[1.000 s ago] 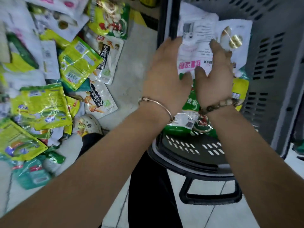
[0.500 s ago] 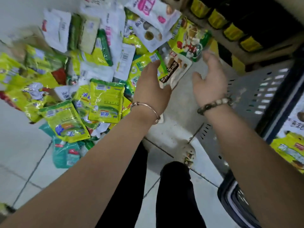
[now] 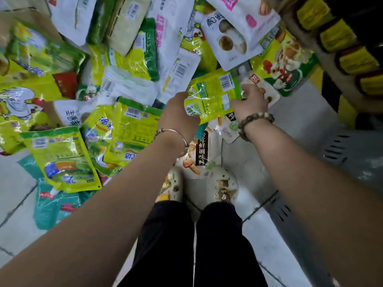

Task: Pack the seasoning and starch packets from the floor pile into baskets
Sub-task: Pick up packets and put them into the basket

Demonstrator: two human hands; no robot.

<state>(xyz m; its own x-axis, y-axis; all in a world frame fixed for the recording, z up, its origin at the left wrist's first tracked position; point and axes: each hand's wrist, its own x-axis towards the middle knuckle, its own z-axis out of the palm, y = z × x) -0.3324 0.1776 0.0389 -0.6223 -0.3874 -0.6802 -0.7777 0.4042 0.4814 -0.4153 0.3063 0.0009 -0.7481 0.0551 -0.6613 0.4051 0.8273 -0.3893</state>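
Note:
A pile of seasoning and starch packets (image 3: 124, 83) in yellow-green, white and teal covers the floor ahead of me. Both my hands are at its near right edge. My left hand (image 3: 178, 114) grips the left edge of a yellow-green packet (image 3: 213, 96). My right hand (image 3: 250, 100) curls its fingers round the same packet's right edge. The packet is tilted above white mushroom-seasoning packets (image 3: 199, 154) that lie flat on the floor. A grey perforated basket (image 3: 344, 156) shows at the right, only part of its wall in view.
My feet in pale clogs (image 3: 221, 185) stand just behind the pile, touching the white packets. A shelf with yellow-capped dark containers (image 3: 350, 42) runs along the upper right. Grey floor tiles (image 3: 16, 199) lie at the lower left.
Both hands left the basket, where they pressed on a white packet, and swung left to the floor pile. They now hold a yellow-green packet between them.

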